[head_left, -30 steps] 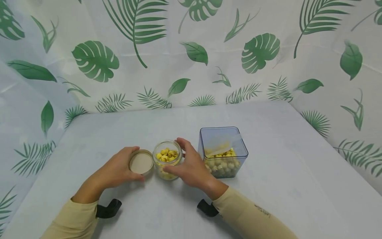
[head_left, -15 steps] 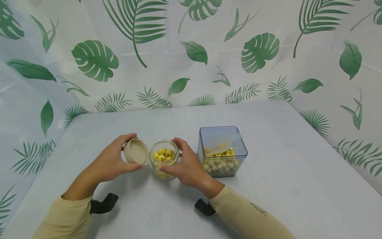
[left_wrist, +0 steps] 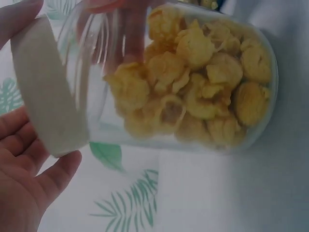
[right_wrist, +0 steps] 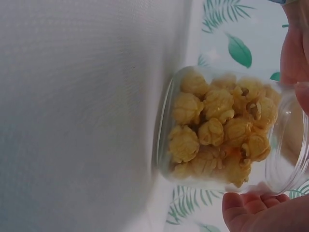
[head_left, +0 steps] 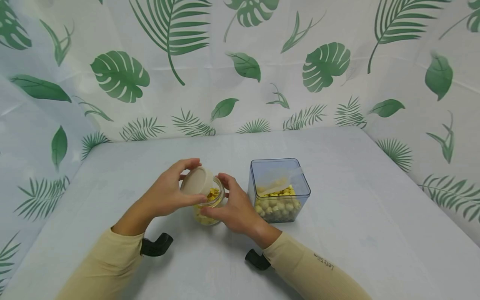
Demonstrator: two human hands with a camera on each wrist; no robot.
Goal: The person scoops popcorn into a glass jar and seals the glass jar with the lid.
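A small round glass jar (head_left: 210,208) of yellow popcorn stands on the white table (head_left: 337,233). My right hand (head_left: 230,206) grips the jar from the right side. My left hand (head_left: 170,191) holds a beige round lid (head_left: 197,181), tilted over the jar's left rim. The left wrist view shows the lid (left_wrist: 46,104) at the jar's mouth and the popcorn (left_wrist: 193,92) through the glass. In the right wrist view the jar (right_wrist: 227,135) stands on the table with my right hand's fingertips (right_wrist: 256,212) on its rim.
A clear square container (head_left: 279,189) with yellow and pale puffs and a see-through scoop stands just right of my right hand. Leaf-print cloth walls close the table at the back and both sides.
My left hand lifted the lid off the table at the jar's left, carried it right and tilted it over the jar's mouth. My right hand stayed on the jar.
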